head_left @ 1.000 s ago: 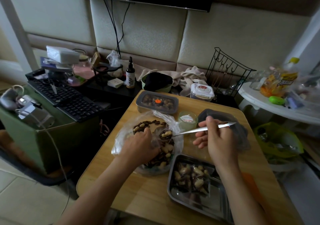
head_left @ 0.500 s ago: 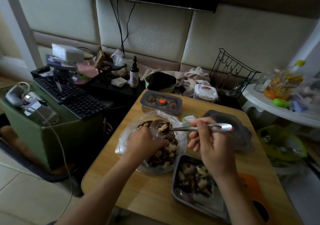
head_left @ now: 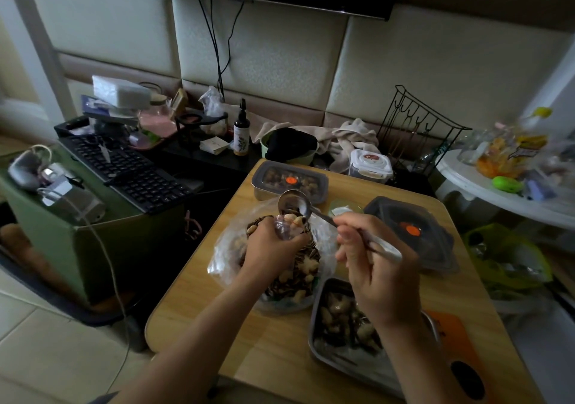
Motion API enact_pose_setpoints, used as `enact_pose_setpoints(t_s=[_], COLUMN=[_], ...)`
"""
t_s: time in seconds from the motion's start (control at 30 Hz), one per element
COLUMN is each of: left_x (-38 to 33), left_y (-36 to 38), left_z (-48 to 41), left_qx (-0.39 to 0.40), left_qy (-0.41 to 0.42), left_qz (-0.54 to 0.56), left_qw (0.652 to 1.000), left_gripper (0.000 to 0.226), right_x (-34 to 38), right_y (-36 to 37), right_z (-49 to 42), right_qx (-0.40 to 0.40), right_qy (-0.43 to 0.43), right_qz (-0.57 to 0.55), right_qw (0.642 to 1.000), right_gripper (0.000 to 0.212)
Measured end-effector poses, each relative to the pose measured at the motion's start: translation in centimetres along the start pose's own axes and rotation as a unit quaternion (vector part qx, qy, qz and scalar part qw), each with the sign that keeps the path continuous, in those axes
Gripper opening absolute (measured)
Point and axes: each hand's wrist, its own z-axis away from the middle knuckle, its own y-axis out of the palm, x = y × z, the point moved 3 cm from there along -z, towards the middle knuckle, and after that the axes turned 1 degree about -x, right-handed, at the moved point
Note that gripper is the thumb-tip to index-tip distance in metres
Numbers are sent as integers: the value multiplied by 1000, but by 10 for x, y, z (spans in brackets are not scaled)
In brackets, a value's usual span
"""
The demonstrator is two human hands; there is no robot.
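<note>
A clear plastic bag [head_left: 224, 254] of peanuts and dark seeds lies open on the wooden table [head_left: 270, 347]. My left hand [head_left: 270, 248] grips the bag's plastic at its far rim. My right hand [head_left: 373, 266] pinches the handle of a metal spoon [head_left: 294, 206], whose bowl is tilted up over the bag with a few nuts at its lip. A steel tray [head_left: 323, 350] with nuts and seeds sits at the near right, partly hidden by my right wrist.
A lidded steel container [head_left: 291, 181] stands at the table's far side, a dark lid [head_left: 410, 232] to the right. A white box [head_left: 370, 164], wire rack [head_left: 417, 129], keyboard [head_left: 127, 167] and a white side table [head_left: 497, 192] surround the table. An orange mat [head_left: 460, 360] lies near right.
The spoon has lifted out of the bag and tipped up, its bowl now raised over the far rim. My right hand shifted slightly right. My left hand stays on the bag.
</note>
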Motion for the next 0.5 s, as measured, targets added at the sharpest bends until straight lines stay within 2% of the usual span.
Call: enact_pose_setpoints(t_s=[0.27,0.5], left_x=[-4,-4], left_y=[3,4], left_z=[2,5], left_qx=[-2,8], left_qy=[17,21], left_qz=[10,-17], left_qw=[1000,1000], left_gripper=[41,44], right_x=[1,-5], right_y=[-3,0], right_z=[1,1], right_qx=[-7,21], right_qy=[-34,1], right_qz=[15,4], right_qw=[999,1000], right_gripper=[44,45])
